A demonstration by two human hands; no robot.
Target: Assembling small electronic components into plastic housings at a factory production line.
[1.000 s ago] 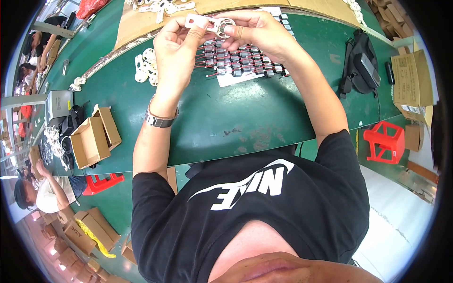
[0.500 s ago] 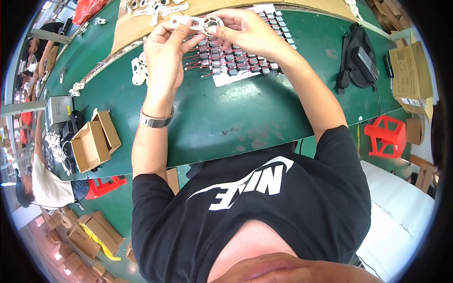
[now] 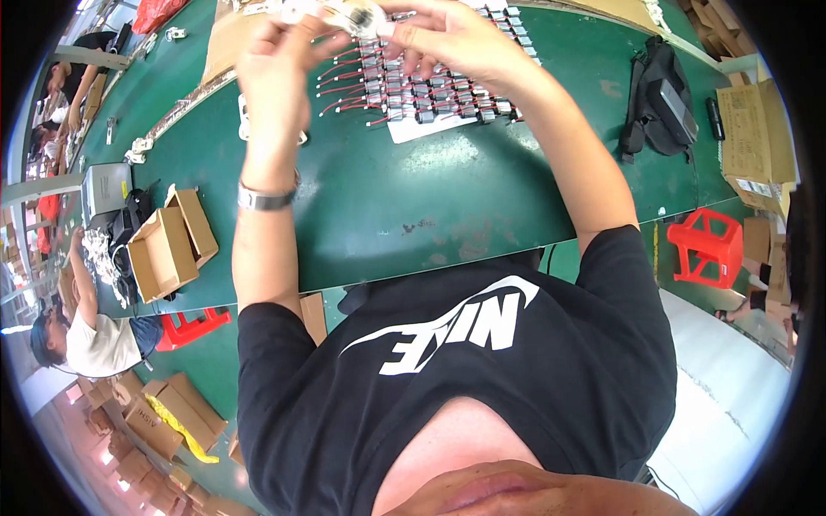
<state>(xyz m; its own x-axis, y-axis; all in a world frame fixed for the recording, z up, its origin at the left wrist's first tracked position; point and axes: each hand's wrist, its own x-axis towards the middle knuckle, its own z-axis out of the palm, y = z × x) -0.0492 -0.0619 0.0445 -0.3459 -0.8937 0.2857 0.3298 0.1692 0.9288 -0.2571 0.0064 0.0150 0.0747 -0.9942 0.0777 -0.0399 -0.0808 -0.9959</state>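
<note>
White part point(image 3: 344, 15): held between both hands just short of 12 o'clock, close against the top edge of the view and blurred.
Left hand point(image 3: 280, 73): the part's left end is pinched between thumb and bent fingers, which are set nearly together; the exact contact is blurred.
Right hand point(image 3: 447, 41): the part's round right end is met by thumb and forefinger, barely parted; the other fingers are loosely curled, and how firmly it is gripped cannot be told.
Motors point(image 3: 430, 96): laid in rows at 12 o'clock, red wires attached, on a white sheet point(image 3: 411, 132).
Green table point(image 3: 370, 219): a black bag point(image 3: 658, 107) is set at 2 o'clock, an open cardboard box point(image 3: 162, 258) at 9.
Red stool point(image 3: 710, 248): seen at 3 o'clock, beyond the table.
</note>
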